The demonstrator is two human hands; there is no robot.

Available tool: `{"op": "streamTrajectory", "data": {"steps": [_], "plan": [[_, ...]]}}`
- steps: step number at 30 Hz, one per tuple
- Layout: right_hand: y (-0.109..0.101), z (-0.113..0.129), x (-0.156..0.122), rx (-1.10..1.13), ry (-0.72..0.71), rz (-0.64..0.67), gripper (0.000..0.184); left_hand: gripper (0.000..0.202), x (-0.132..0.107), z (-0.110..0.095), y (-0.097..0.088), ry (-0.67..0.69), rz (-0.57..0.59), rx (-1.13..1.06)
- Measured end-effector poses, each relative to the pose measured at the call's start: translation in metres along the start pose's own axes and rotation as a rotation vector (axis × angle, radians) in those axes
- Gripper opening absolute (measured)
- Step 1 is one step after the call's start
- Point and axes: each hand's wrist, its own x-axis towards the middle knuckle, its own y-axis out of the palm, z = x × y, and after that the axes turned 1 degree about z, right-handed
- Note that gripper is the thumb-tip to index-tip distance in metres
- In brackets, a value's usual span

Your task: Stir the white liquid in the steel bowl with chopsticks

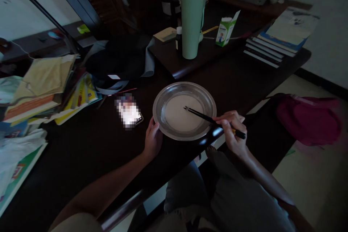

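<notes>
A round metal bowl (210, 101) stands at the edge of the dark table, with a pale, whitish liquid (176, 117) in it. My left hand (153, 139) grips the bowl's rim at its lower left, thumb on top and the other fingers partly hidden beneath. In my right hand (235, 130) is a pair of black chopsticks (201, 115), held closed around their rear ends. Their tips point left and reach over the liquid near the bowl's middle; whether they touch it I cannot tell.
Left of the bowl lies a lit phone (129, 112). A green thermos (190, 21), a small dark bottle (178, 40) and a green-white box (227, 29) stand behind. Books (282, 40) are stacked at the right, papers (46, 76) at the left. A dark bag (119, 56) lies nearby.
</notes>
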Motion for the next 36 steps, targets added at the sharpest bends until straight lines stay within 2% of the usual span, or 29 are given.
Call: {"op": "streamTrajectory", "data": {"steps": [5,8,12,16,18,21,25,31,33,36], "plan": [[-0.010,-0.001,-0.005,0.044,0.059,-0.136,0.041,0.052,0.001,0.003,-0.003,0.007,0.030,0.004],[-0.011,0.000,-0.007,0.123,0.080,-0.169,0.045,0.051,0.002,0.004,-0.004,0.009,0.017,0.003],[-0.008,0.002,-0.006,0.211,0.061,-0.060,0.039,0.052,0.002,0.005,-0.004,-0.003,0.001,-0.007],[-0.001,0.003,-0.003,0.131,0.011,0.117,0.026,0.049,0.002,0.006,-0.004,0.016,0.001,0.002],[0.004,0.002,-0.001,0.088,-0.015,0.151,0.021,0.047,0.002,0.006,-0.004,0.026,0.013,0.013],[0.006,0.001,0.001,0.022,-0.031,0.097,0.020,0.047,0.003,0.006,-0.004,0.025,0.013,0.009],[-0.001,-0.002,-0.003,-0.031,0.013,-0.020,0.026,0.051,0.002,0.005,-0.004,0.018,0.009,-0.004],[-0.011,-0.001,-0.008,0.088,-0.011,-0.162,0.042,0.050,0.003,0.006,-0.004,0.026,0.024,-0.005],[-0.011,0.000,-0.008,0.150,-0.012,-0.142,0.041,0.050,0.003,0.006,-0.004,0.026,0.013,-0.018],[-0.006,0.003,-0.006,0.154,0.005,0.012,0.032,0.049,0.003,0.006,-0.003,0.019,0.012,-0.025]]}}
